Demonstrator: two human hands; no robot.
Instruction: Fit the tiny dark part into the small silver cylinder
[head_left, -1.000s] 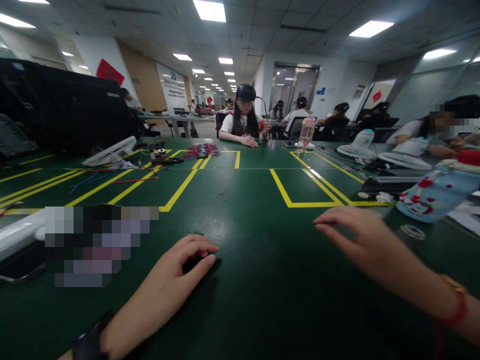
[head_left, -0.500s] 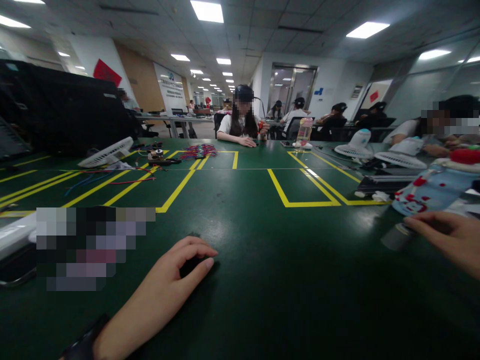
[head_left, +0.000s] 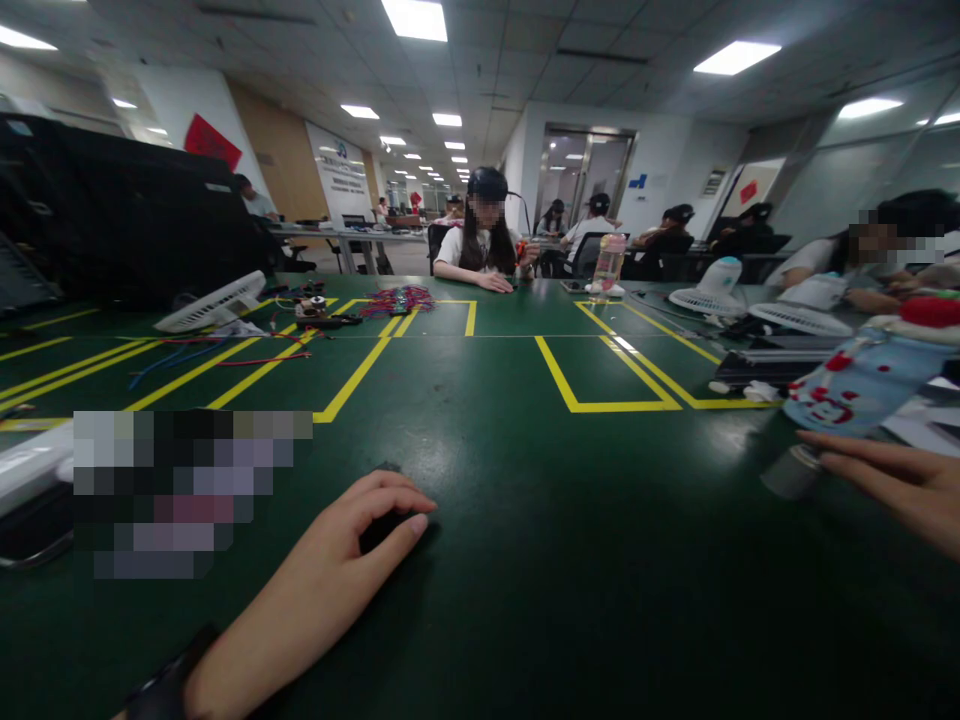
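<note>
- Nearest in, the left hand [head_left: 341, 560] lies curled on the green table [head_left: 525, 560], fingers cupped over a small dark thing [head_left: 384, 527] pinned between thumb and fingertips.
- That dark thing sits right under the fingertips, touching the table; it looks small and light, probably stiff, so a fingertip pinch at its edges should hold it. What it actually is, I cannot tell: the hand covers most of it.
- A dark strap [head_left: 161, 685] shows at the left wrist, cut off by the bottom edge.
- Out to the right, the right hand [head_left: 892, 485] comes in flat, fingers stretched and loose, gripping nothing.
- Just beyond those fingertips stands a tilted grey roll [head_left: 787, 472], perhaps tape; blurred, and whether a finger touches it is unclear. It looks light and rigid, best taken across its round sides.
- Behind that hand lies a white bottle with red prints [head_left: 862, 385], on its side and partly out of frame.
- Left of the cupped hand, a blurred-out patch hides whatever lies there.
- Farther off: yellow floor-style lines [head_left: 352, 385], loose red and blue wires [head_left: 225, 352], white fans [head_left: 214, 303], a clear bottle [head_left: 609, 262].
- At the far edge a seated person [head_left: 484, 235] works; details too small to read.
</note>
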